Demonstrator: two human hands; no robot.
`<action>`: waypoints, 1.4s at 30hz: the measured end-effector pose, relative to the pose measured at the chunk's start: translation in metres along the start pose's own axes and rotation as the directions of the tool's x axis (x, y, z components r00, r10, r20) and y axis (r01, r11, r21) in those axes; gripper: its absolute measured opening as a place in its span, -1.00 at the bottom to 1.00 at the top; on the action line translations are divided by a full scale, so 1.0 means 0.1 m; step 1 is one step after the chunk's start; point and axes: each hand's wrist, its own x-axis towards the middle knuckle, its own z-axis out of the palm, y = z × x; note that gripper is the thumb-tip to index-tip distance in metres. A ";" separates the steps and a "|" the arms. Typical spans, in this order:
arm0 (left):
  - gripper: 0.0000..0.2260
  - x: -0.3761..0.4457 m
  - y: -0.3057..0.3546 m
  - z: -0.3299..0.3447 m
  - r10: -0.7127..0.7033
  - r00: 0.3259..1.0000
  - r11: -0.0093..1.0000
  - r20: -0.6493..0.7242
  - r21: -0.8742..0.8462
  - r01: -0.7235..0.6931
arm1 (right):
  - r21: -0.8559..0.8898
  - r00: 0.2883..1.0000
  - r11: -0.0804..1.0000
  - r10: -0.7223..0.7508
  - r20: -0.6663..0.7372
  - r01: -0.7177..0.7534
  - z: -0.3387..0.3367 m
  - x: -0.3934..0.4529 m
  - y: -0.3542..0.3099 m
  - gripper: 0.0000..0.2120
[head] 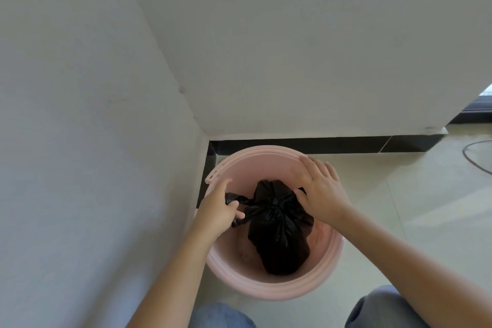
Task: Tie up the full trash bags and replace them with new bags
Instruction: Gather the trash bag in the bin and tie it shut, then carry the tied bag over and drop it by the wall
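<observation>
Black plastic fills the lower middle of the frame: a full trash bag (279,224) sits inside a pink bin (255,161) that stands in the corner where two pale walls (80,88) meet, above a dark skirting strip (319,145). The bag's neck is gathered to a knot near its upper part, with creases fanning out from it. The left hand (217,212), left of centre, has its fingers curled round one twisted tail of the bag, drawing it toward the left rim. The right hand (320,189), right of centre, lies with fingers straight and spread, resting over the far right rim and the bag's other tail, holding nothing that I can make out. The step appears to be cinching the knot, so the best way is probably to take the second tail as well and pull both outward evenly, keeping the bin steady. The bag's long axis runs roughly top to bottom in the frame, its knotted neck toward the upper frame and its bulk toward the lower rim; the gripped tail points left. Blue-clad knees (383,309) show at the bottom edge.
</observation>
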 end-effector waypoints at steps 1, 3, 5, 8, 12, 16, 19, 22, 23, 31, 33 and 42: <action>-0.59 0.02 -0.02 -0.01 -0.015 1.000 0.996 0.009 0.089 0.014 | 0.035 1.000 0.999 0.021 0.012 -0.022 0.01 0.00 0.01 -0.59; -0.63 0.04 -0.05 -0.02 -0.006 1.000 0.995 0.019 0.102 0.004 | 0.122 0.998 0.991 0.055 0.013 -0.056 0.01 0.00 0.03 -0.52; -0.69 0.02 0.02 -0.03 0.030 0.999 0.997 -0.038 -0.072 -0.033 | 0.177 0.998 0.982 0.063 0.005 -0.063 0.01 0.00 0.04 -0.49; -0.75 -0.07 0.22 0.00 0.049 0.993 0.927 -0.105 -0.366 -0.084 | 0.232 0.997 0.970 0.067 0.044 -0.076 -0.04 0.02 0.03 -0.45; -0.73 -0.24 0.66 -0.01 0.083 0.996 0.907 0.024 -0.416 -0.066 | 0.221 0.969 0.958 0.140 0.203 -0.184 -0.38 -0.04 0.07 -0.45; -0.73 -0.49 1.21 -0.16 0.055 0.997 0.923 0.056 -0.384 -0.030 | 0.203 0.929 0.934 0.228 0.291 -0.293 -0.99 -0.20 0.10 -0.44; -0.71 -0.74 1.67 -0.41 0.092 0.994 0.954 0.051 -0.290 -0.073 | 0.191 0.911 0.920 0.276 0.307 -0.343 -1.66 -0.41 0.11 -0.47; -0.68 -1.06 2.23 -0.68 0.150 0.982 0.969 0.113 -0.215 -0.123 | 0.162 0.890 0.902 0.341 0.302 -0.401 -2.51 -0.61 0.20 -0.48; -0.67 -1.20 2.44 -0.77 0.172 0.975 0.970 0.141 -0.195 -0.143 | 0.153 0.881 0.889 0.379 0.283 -0.431 -2.79 -0.68 0.22 -0.48; -0.66 -2.40 4.16 -1.17 0.437 0.762 0.880 0.478 -0.051 -0.473 | 0.035 0.794 0.801 0.598 -0.112 -0.598 -4.94 -1.58 0.44 -0.54; -0.64 -2.70 4.47 -1.10 0.492 0.665 0.819 0.562 -0.040 -0.573 | -0.006 0.722 0.734 0.666 -0.190 -0.679 -5.31 -1.98 0.48 -0.51; -0.64 -4.66 5.05 -0.03 0.540 0.151 0.486 0.828 -0.160 -0.859 | 0.013 0.197 0.207 0.946 -0.256 -0.978 -6.04 -4.74 -0.01 -0.56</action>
